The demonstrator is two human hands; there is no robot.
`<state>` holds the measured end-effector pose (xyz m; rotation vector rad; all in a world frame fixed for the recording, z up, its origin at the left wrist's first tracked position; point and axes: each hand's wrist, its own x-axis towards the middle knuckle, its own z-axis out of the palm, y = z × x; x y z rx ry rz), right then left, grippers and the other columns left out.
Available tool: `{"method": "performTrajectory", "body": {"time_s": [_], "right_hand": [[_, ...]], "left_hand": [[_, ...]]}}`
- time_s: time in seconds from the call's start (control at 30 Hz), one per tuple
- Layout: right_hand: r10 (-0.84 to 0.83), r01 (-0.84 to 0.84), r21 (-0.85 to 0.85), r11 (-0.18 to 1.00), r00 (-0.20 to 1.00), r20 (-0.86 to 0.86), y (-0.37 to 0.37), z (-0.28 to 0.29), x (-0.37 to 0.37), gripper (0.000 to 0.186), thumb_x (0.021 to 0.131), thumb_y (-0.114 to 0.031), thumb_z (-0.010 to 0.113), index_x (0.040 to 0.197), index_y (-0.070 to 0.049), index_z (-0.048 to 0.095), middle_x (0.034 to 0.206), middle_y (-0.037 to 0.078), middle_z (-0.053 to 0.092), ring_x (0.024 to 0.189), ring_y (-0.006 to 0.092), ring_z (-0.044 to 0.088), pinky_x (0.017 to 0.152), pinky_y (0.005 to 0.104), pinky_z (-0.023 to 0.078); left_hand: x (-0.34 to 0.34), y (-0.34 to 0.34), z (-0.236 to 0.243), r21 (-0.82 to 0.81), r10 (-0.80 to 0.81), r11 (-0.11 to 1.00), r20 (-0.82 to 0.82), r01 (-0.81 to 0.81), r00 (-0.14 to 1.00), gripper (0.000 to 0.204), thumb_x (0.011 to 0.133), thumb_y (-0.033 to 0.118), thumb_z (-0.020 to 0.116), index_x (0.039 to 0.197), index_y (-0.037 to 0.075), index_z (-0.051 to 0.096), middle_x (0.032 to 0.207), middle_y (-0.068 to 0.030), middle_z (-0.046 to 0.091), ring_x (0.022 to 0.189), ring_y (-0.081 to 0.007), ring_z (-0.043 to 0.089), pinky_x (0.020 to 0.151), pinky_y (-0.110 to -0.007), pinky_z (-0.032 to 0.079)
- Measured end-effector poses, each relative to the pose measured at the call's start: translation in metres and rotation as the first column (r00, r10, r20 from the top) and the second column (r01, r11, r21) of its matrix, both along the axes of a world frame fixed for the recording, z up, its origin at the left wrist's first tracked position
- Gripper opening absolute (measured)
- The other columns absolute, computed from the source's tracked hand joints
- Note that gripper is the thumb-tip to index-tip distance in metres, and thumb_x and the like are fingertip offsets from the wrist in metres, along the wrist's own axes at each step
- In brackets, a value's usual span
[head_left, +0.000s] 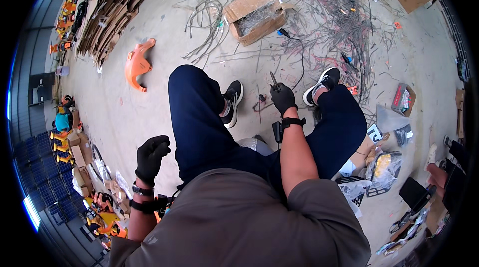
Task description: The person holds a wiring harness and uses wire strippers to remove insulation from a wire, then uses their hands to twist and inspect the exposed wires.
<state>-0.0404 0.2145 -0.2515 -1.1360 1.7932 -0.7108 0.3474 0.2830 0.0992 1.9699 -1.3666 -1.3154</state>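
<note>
Gloves cover both hands — the right hand [282, 98], at the centre of the frame between the knees, has its fingers closed around a small dark tool [274, 80] that points upward. The left hand [151, 155], at lower left, is curled into an empty fist beside the thigh — a cardboard box [255, 15] of wire offcuts sits on the concrete floor [149, 107] at upper centre.

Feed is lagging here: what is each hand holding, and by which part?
Right hand grips a small dark tool by its lower end. Left hand is a closed fist; nothing visible in it.

The small tool [274, 80] in the right hand [283, 98] is too tiny to identify; the left hand [151, 157] is curled, contents unseen; the cardboard box's [255, 16] contents blur.
</note>
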Motion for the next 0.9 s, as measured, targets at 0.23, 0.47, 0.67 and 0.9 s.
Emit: {"method": "performTrajectory", "body": {"time_s": [0.23,0.47,0.67,0.9], "right_hand": [[0.102,-0.07,-0.273,0.959,0.989,0.105,-0.027,0.086,0.032,0.018,0.088,-0.018,0.063,0.103,-0.007,0.065,0.091,0.02,0.069,0.087,0.0414,0.066,0.075,0.0455,0.053],[0.303,-0.266,-0.391,0.881,0.952,0.034,-0.031,0.098,0.06,0.019,0.089,-0.015,0.058,0.105,-0.005,0.063,0.099,0.02,0.068,0.091,0.0411,0.065,0.078,0.0464,0.053],[0.329,-0.323,0.091,0.942,0.943,-0.06,-0.005,0.007,0.064,0.02,0.088,-0.016,0.056,0.104,-0.008,0.064,0.098,0.022,0.069,0.096,0.0423,0.065,0.081,0.0503,0.052],[0.2,-0.183,0.211,0.96,0.978,-0.059,-0.009,-0.017,0.047,0.023,0.09,-0.015,0.052,0.107,-0.009,0.066,0.104,0.022,0.069,0.102,0.0413,0.065,0.086,0.0494,0.052]], "left_hand": [[0.009,0.0,-0.003,0.02,0.018,1.0,-0.004,-0.018,1.0,0.027,0.095,0.012,0.064,0.116,-0.003,0.066,0.099,-0.0108,0.072,0.083,-0.0178,0.069,0.073,-0.03,0.056],[0.017,-0.001,-0.021,0.07,0.058,0.996,-0.021,-0.056,0.998,0.024,0.095,0.009,0.064,0.115,-0.004,0.067,0.099,-0.0089,0.072,0.08,-0.0146,0.066,0.072,-0.028,0.054],[0.02,-0.002,-0.014,0.064,0.09,0.994,0.025,-0.091,0.996,0.023,0.094,0.008,0.063,0.113,-0.005,0.067,0.096,-0.0092,0.072,0.079,-0.0147,0.066,0.07,-0.027,0.054],[-0.006,0.003,0.024,0.04,0.097,0.994,0.031,-0.098,0.995,0.026,0.094,0.01,0.065,0.114,-0.006,0.066,0.098,-0.013,0.072,0.083,-0.0197,0.07,0.076,-0.032,0.057]]}}
